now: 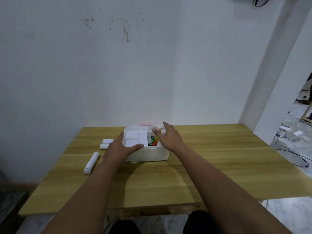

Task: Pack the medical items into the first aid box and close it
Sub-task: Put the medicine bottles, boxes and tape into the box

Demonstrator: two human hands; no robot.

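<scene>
The white first aid box (152, 153) stands open at the far middle of the wooden table (202, 157). A white divided tray (135, 137) covers its left part; green, red and orange packets (154, 141) show in the right part. My left hand (118, 147) grips the tray's left near corner, thumb on its front edge. My right hand (168, 135) hovers over the box's right side with fingers spread; small white bottles (161, 129) sit just behind its fingers. Two short white rolls (105, 143) and a long white roll (92, 162) lie left of the box.
The table's far edge meets a white wall. To the right, the floor holds white boxes (290, 132) and a black cable (297, 157). My knees show below the table's near edge.
</scene>
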